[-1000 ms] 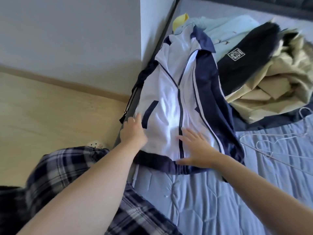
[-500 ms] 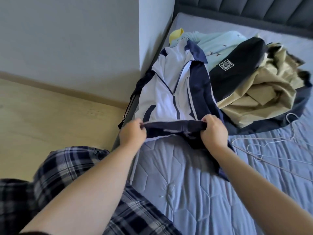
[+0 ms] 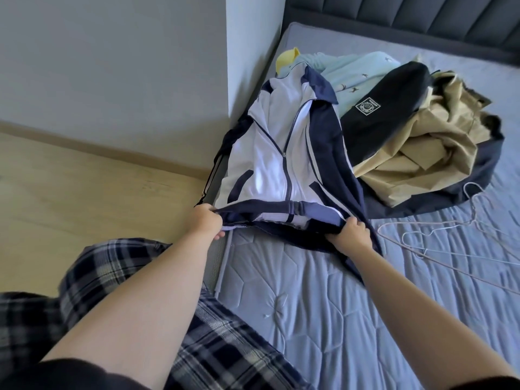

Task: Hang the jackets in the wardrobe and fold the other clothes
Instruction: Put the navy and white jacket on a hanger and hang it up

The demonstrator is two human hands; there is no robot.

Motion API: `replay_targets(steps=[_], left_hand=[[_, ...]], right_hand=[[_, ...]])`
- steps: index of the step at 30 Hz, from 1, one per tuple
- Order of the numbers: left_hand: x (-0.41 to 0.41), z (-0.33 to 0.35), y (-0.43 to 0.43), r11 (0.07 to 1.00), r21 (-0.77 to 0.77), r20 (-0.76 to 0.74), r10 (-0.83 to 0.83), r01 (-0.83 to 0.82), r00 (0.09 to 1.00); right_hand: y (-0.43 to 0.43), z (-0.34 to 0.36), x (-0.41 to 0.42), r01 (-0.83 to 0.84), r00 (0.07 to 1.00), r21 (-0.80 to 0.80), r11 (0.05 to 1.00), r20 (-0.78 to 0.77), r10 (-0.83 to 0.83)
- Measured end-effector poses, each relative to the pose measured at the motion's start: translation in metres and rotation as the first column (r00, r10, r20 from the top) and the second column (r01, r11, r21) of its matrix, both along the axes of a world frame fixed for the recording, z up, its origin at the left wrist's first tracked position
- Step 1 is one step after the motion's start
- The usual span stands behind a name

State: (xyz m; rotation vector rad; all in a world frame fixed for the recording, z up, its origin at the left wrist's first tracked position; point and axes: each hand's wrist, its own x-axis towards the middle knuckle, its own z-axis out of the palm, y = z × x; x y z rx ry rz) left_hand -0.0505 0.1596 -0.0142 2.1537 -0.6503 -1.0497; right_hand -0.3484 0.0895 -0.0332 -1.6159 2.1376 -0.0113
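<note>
One badge, no legible wording

The only marking in view is a square white-outlined patch (image 3: 367, 105) sewn on the black garment (image 3: 394, 88) in the pile on the bed; it holds a round emblem with what may be a short line of lettering along its upper edge, too small and blurred to read. No other text, brand, number or sign can be made out on anything else.
</note>
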Motion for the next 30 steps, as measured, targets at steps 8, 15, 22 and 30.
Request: replay_targets(steps=[8, 15, 22, 30], left_hand=[[0.004, 0.008, 0.007, 0.867, -0.423, 0.495, -0.022, 0.263, 0.869], [0.008, -0.023, 0.015, 0.511, 0.723, 0.348, -0.851, 0.465, 0.394], [-0.018, -0.024, 0.014, 0.322, 0.488, 0.623, -0.78, 0.811, -0.065], [-0.025, -0.011, 0.011, 0.316, 0.325, 0.716, -0.698, 0.891, -0.013]], right_hand=[[-0.002, 0.016, -0.025, 0.477, 0.852, -0.482, 0.735, 0.458, -0.252], [0.03, -0.01, -0.05, -0.309, 0.916, -0.197, 0.93, -0.326, 0.235], [0.046, -0.021, -0.049, -0.589, 0.799, -0.329, 0.738, -0.376, 0.47], [-0.011, 0.04, -0.025, -0.577, 0.696, 0.556, 0.598, -0.049, 0.716]])
